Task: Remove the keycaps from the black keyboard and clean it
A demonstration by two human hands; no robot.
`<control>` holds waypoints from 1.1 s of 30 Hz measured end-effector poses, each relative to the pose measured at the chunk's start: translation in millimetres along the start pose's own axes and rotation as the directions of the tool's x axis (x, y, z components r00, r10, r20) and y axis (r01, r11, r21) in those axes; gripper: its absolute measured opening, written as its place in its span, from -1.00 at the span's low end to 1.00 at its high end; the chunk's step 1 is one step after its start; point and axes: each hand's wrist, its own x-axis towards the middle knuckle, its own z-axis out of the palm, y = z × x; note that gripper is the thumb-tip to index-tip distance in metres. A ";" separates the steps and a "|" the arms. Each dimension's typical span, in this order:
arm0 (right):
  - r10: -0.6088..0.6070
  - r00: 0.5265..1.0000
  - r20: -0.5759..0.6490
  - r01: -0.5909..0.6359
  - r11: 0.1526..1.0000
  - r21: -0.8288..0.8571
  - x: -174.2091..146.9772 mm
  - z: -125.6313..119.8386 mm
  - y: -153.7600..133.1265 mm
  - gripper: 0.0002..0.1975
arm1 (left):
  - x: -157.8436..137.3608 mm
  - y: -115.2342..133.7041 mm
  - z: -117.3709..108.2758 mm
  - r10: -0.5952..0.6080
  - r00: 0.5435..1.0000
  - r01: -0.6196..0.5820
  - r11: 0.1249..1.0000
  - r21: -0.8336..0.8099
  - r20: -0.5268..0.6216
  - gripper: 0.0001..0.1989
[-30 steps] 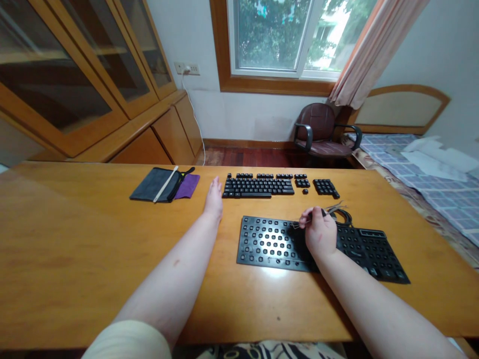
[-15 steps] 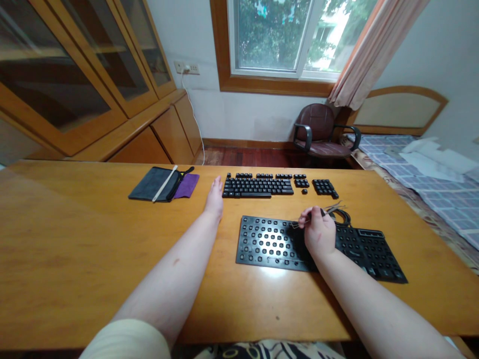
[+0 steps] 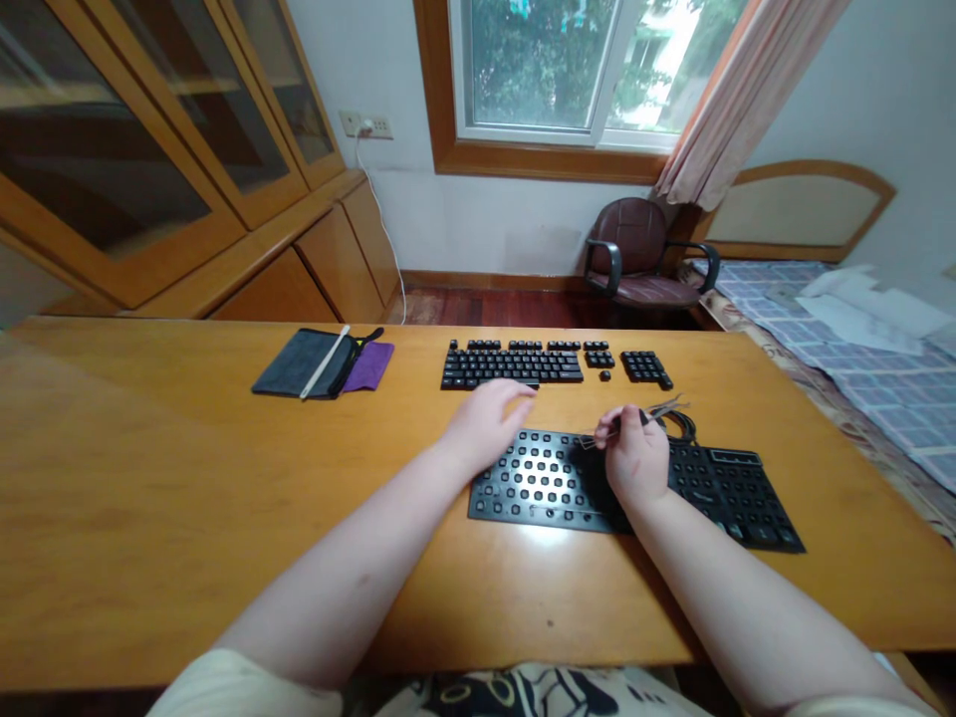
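A black keyboard base (image 3: pixel 549 478) stripped of its keycaps lies on the desk, its rows of switches bare. My right hand (image 3: pixel 637 453) is closed around a wire keycap puller (image 3: pixel 667 406) above the middle of the base; thin wires stick out on both sides of the fist. Over the upper left corner of the base hovers my left hand (image 3: pixel 489 418), thumb and fingers apart and holding nothing. Beyond it, the removed black keycaps (image 3: pixel 512 366) are laid out in keyboard order, and the left fingers cover part of the bottom row.
On the wooden desk (image 3: pixel 186 498), a dark grey pouch (image 3: pixel 299 363) with a pale stick (image 3: pixel 326 362) across it lies at left, beside a purple cloth (image 3: pixel 371 366). A coiled black cable (image 3: pixel 681 426) sits behind the base. An office chair (image 3: pixel 631 249) stands past the far edge.
My left hand has swung right and nearer, from beside the laid-out keycaps to the base's upper left corner. My right hand holds the puller in nearly the same place.
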 end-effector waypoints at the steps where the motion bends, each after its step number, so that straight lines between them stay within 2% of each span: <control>1: -0.010 1.000 -0.005 0.010 1.000 -0.010 0.6 -0.5 -1.4 -0.60 | -7.7 17.3 6.3 0.059 0.979 -0.073 0.995 0.066 0.196 -0.71; 2: -0.018 1.000 -0.014 0.018 1.000 -0.012 1.3 -0.8 -2.8 -0.59 | -17.3 32.3 13.9 0.100 0.936 -0.152 0.979 0.132 0.336 -0.69; 3: -0.023 0.999 -0.028 0.023 1.000 -0.006 2.0 -0.9 -4.3 -0.59 | -28.0 44.5 22.2 0.125 0.898 -0.221 0.957 0.187 0.422 -0.65; 5: -0.017 0.998 -0.058 0.018 0.999 0.030 3.4 -0.3 -7.1 -0.59 | -49.8 58.9 38.7 0.195 0.845 -0.333 0.921 0.204 0.499 -0.50; 7: 0.002 0.997 -0.079 0.004 0.997 0.071 4.4 1.0 -9.5 -0.60 | -65.9 62.0 51.4 0.231 0.817 -0.387 0.899 0.204 0.529 -0.40; 13: 0.051 0.993 -0.106 -0.039 0.994 0.106 6.5 4.0 -12.4 -0.59 | -69.7 54.2 59.2 0.231 0.819 -0.410 0.876 0.254 0.525 -0.46; 21: 0.066 0.990 -0.127 -0.056 0.995 0.081 7.5 3.9 -10.3 -0.57 | -68.9 57.5 61.3 0.205 0.841 -0.371 0.892 0.259 0.500 -0.41; 33: 0.095 0.985 -0.142 -0.082 0.992 0.101 7.6 4.1 -10.9 -0.57 | -78.5 59.8 63.3 0.233 0.814 -0.416 0.873 0.254 0.532 -0.46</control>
